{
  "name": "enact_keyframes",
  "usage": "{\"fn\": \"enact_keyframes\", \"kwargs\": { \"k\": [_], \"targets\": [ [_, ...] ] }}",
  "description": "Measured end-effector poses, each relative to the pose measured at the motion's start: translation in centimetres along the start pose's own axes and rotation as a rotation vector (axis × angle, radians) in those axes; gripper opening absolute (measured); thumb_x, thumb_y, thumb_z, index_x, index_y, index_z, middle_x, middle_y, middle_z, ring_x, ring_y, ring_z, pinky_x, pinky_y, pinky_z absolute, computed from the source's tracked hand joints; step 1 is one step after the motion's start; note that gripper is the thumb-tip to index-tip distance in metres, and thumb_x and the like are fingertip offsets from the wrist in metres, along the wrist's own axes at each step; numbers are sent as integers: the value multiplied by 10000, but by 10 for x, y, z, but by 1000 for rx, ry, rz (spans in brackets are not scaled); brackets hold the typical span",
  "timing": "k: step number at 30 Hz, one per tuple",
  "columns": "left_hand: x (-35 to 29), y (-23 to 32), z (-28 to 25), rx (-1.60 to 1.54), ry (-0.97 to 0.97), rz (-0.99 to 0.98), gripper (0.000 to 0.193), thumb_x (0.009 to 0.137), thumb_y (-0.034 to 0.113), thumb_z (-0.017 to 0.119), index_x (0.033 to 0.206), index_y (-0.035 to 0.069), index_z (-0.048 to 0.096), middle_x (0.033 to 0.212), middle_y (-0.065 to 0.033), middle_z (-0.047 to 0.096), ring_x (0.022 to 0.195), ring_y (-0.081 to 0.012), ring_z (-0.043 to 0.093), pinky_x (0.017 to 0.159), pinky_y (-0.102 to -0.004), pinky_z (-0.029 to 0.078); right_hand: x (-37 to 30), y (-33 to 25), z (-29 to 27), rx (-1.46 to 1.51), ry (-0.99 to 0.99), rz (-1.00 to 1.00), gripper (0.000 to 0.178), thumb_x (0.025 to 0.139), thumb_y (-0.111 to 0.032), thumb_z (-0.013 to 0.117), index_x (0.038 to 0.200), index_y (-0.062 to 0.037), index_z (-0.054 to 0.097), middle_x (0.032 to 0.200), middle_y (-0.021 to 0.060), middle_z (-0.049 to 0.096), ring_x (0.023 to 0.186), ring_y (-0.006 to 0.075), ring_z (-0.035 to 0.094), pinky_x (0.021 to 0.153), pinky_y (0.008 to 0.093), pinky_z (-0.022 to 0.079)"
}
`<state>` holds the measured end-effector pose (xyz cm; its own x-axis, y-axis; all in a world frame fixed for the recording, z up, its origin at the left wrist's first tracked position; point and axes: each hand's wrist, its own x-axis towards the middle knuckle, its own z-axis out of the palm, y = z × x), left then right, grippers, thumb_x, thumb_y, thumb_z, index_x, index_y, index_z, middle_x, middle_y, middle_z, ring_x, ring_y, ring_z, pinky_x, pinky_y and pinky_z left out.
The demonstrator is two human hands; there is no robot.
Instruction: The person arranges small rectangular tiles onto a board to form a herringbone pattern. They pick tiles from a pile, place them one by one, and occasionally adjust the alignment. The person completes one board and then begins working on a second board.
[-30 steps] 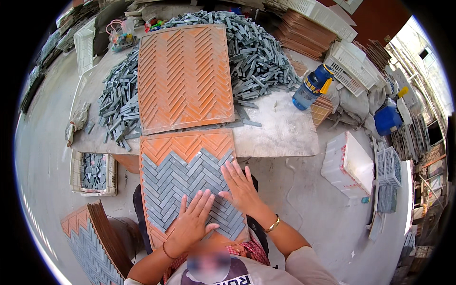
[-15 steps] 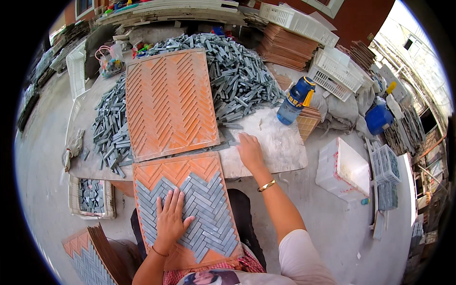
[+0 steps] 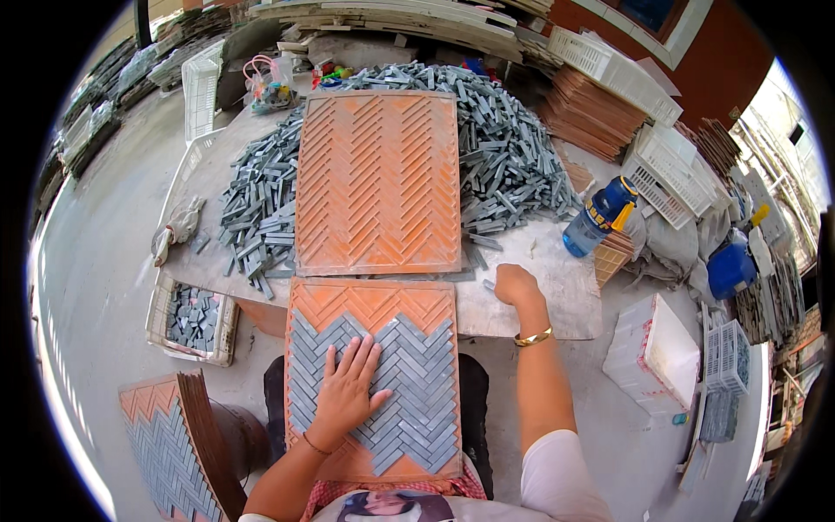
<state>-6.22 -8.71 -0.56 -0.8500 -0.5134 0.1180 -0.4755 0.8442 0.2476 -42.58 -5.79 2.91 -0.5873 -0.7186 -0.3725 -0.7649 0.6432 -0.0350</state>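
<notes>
An orange herringbone mould tray (image 3: 372,291) lies across my lap, its middle filled with grey stone strips (image 3: 417,383) set in zigzag rows. My left hand (image 3: 350,387) rests flat on these strips, fingers spread and holding nothing. Over the pale tabletop to the right, my right hand (image 3: 517,285) is closed, with the end of a small grey strip (image 3: 489,284) poking out beside its fingers. Beyond the lap tray, a second orange mould tray (image 3: 378,183), with no strips in its grooves, leans on a big heap of loose grey strips (image 3: 509,157).
A blue water bottle (image 3: 600,216) stands right of the heap. On the floor are a white foam box (image 3: 652,348) at right and a crate of grey pieces (image 3: 193,324) at left. Stacked filled trays (image 3: 174,444) sit lower left; crates top brown trays (image 3: 591,109) at back right.
My right hand's fingers, stretched toward the strips on the table before, are now curled around one. My left hand stays flat on the tray. The whole view has swung left.
</notes>
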Motion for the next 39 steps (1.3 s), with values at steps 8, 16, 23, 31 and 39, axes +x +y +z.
{"fn": "enact_keyframes", "kwargs": {
  "k": [8,16,23,31,39],
  "targets": [
    [2,0,4,52,51,17,719,875,522,502,1417,66,375,1490,-91,349,1379,-256,306,1131,-520,178,40,-32,16,251,479,35,359,795,-223,664,1046,18,577,1009,226,645,956,384,628,847,452,502],
    [0,1,3,-6,45,5,736,860,505,535,1420,59,367,1494,-110,342,1375,-284,312,1132,-530,163,15,11,7,311,285,-161,423,713,-257,756,1009,-2,596,1049,181,625,980,358,613,884,409,496],
    [0,0,4,8,42,12,739,860,506,539,1424,62,364,1496,-109,338,1382,-280,299,1135,-526,158,13,-1,25,262,453,-564,379,713,-192,745,984,-1,561,1081,183,589,1043,342,559,878,420,464],
    [-3,-1,4,-30,45,1,735,867,504,538,1429,64,364,1501,-104,328,1398,-269,273,1141,-517,145,7,18,18,32,208,-426,386,668,-230,762,898,25,584,903,226,627,874,380,602,785,423,482],
    [-2,-1,14,-349,190,-24,803,860,458,604,1468,59,264,1496,-154,311,1407,-288,251,1138,-508,183,-92,-10,-2,464,153,-346,352,665,-217,771,834,32,591,706,162,614,644,265,582,611,340,468]
  ]
}}
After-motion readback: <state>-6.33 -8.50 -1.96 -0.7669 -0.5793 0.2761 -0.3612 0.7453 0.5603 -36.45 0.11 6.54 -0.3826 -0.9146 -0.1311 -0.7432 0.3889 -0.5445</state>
